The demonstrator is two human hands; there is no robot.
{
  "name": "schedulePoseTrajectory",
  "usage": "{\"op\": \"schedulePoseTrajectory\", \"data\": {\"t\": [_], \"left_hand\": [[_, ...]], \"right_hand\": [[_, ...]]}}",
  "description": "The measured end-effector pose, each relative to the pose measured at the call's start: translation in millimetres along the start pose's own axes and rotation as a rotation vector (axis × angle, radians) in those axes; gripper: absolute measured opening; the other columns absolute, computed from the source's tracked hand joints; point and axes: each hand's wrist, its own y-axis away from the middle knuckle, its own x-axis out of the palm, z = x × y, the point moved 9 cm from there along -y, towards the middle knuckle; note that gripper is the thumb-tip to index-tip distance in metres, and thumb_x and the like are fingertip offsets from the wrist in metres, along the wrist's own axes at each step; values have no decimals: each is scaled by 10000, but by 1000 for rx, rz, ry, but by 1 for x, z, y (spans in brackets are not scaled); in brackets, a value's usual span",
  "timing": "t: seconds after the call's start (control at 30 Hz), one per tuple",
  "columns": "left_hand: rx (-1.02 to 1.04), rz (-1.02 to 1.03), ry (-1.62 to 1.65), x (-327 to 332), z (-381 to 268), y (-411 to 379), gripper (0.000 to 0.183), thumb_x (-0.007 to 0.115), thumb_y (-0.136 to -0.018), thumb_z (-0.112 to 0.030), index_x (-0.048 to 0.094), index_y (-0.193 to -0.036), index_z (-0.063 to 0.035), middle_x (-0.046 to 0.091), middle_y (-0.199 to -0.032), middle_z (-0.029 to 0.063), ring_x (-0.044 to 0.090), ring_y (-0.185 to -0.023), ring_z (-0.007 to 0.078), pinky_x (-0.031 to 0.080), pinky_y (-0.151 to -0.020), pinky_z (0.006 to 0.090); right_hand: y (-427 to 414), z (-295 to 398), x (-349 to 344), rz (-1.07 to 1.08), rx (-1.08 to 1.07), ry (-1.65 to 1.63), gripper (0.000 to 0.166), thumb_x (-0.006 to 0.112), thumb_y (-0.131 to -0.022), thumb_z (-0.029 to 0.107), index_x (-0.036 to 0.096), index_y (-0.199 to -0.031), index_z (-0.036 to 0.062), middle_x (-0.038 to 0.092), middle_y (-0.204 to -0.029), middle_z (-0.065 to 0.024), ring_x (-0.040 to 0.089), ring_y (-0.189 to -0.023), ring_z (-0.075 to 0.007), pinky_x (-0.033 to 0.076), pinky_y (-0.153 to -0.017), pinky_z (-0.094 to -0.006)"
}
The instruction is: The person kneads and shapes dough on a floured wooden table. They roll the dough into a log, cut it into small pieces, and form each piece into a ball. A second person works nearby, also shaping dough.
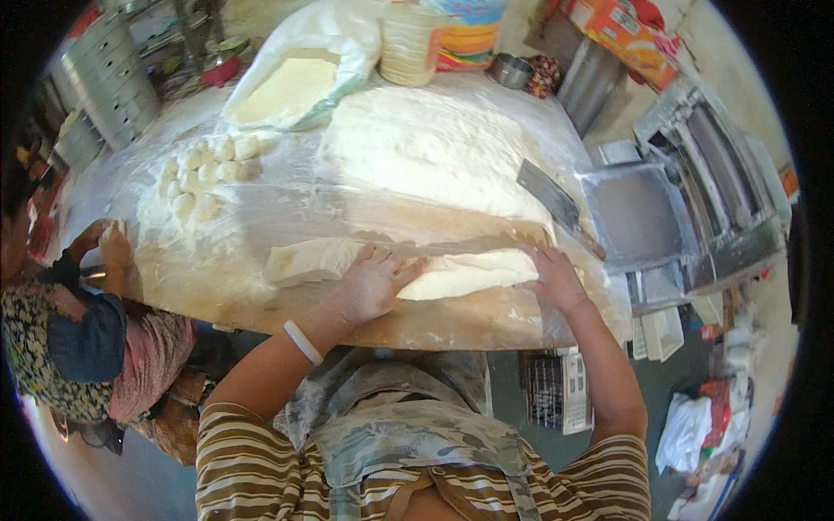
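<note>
A long piece of pale dough lies along the near side of a floured wooden worktable. My left hand lies over its middle, thumb and fingers around the dough. The dough's left part extends beyond that hand. At the right end, my right hand grips the dough with fingers curled, partly hidden. Behind it spreads a large floured dough mass. A cleaver rests by the right edge of this mass, its handle toward me.
Several small dough balls sit at the left, near a co-worker's hands. An open flour bag and an oil jug stand at the back. To the right is a metal roller machine with a tray.
</note>
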Motion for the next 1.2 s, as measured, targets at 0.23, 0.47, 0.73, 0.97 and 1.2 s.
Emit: {"op": "schedulePoseTrajectory", "data": {"t": [0.23, 0.47, 0.73, 0.97, 1.2], "left_hand": [[-175, -92, -253, -32, 87, 93, 752, 641, -926, -231, 336, -1612, -194, 489, -1492, 176, 450, -1399, 351, 227, -1228, 523], [-328, -354, -132, -52, 146, 171, 975, 732, -805, -570, 366, -1579, -105, 363, -1612, 168, 286, -1515, 384, 103, -1172, 696], [-590, -497, -72, -39, 192, 205, 1061, 798, -770, -549, 337, -1585, -50, 320, -1636, 194, 264, -1526, 406, 85, -1170, 704], [-583, -439, 3, -53, 192, 204, 1107, 854, -697, -505, 355, -1551, -9, 371, -1601, 216, 309, -1505, 439, 99, -1173, 697], [-658, -366, -27, -46, 200, 205, 986, 707, -812, -642, 419, -1513, -11, 454, -1539, 186, 364, -1476, 391, 98, -1189, 680]], "right_hand": [[-2, 106, -7, -108, -265, 72, 670, 789, -833, 205, 537, -1450, 131, 605, -1310, -140, 575, -1198, -338, 385, -1087, -520], [-65, 174, -53, -154, -416, -386, 568, 748, -936, 289, 542, -1422, 81, 613, -1353, -142, 574, -1282, -308, 432, -1109, -458], [-253, 264, -82, -275, -530, -578, 407, 712, -955, 211, 608, -1300, 20, 652, -1253, -185, 656, -1139, -312, 539, -968, -396], [-456, 367, -36, -380, -509, -338, 483, 670, -980, 273, 563, -1386, 34, 584, -1368, -222, 553, -1292, -343, 428, -1123, -433], [-584, 426, 54, 32, -242, 52, 760, 569, -951, 623, 474, -1513, 119, 427, -1569, -177, 456, -1400, -383, 400, -1133, -478]]}}
